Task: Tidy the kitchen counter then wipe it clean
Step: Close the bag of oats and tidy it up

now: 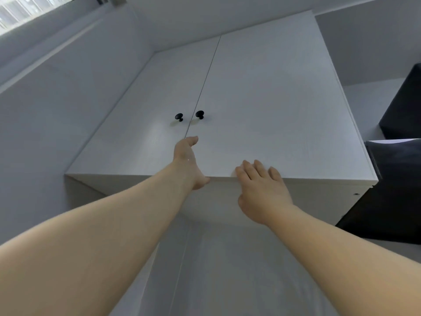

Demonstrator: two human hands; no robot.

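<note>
Looking up at one wall cabinet [319, 192]. Two doors, left door [141, 124] and right door [273, 99], both shut, so contents are hidden. Two black knobs, one per door: left knob [179, 116] and right knob [199, 114], just either side of the seam. One dark box [398, 179] just beside the cabinet on the right, can't tell what it is. One window [22, 12] top left.

My left hand [186, 160]: fingers straight and together, pointing up, tips at the bottom end of the seam, just below the knobs. Thumb sticks out at the cabinet's lower front edge. Holds nothing.

My right hand [262, 190]: flat, fingers straight and slightly spread, laid over the bottom edge of the right door. Holds nothing.

Hands are near each other, not touching. Worktop: out of frame, can't tell its state.
</note>
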